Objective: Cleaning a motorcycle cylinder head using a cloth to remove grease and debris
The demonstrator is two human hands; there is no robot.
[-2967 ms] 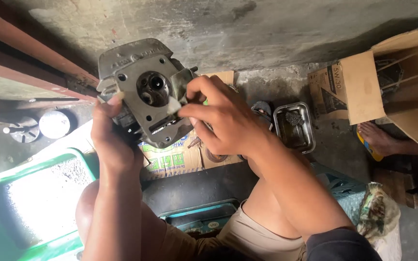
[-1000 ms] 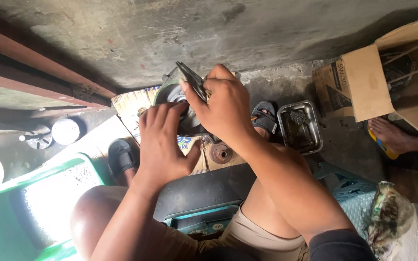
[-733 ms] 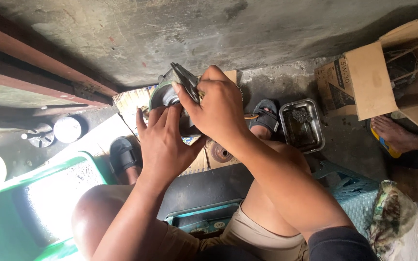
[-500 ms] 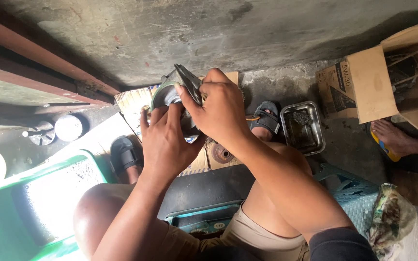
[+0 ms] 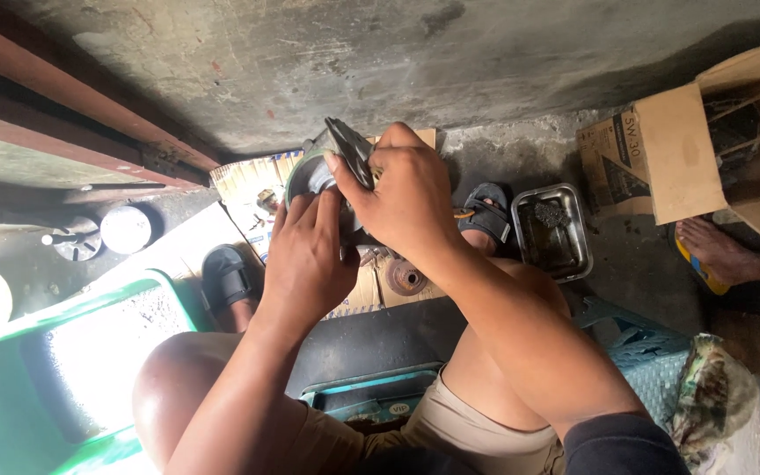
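Metal engine part (image 5: 327, 171) clamped by both hands' grip: left hand (image 5: 310, 255), right hand (image 5: 398, 198); brown cardboard box (image 5: 688, 149) far right.

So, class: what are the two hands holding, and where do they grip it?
A grey metal engine part. The right hand clasps its top and right side; the left hand supports it from below, fingers on its face.

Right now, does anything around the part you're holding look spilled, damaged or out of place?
Nothing looks broken. The left hand and right hand grip the grey metal engine part over spread cardboard. A small round part lies loose on the cardboard below, and the steel tray beside the right foot holds dark, dirty liquid, unspilled.
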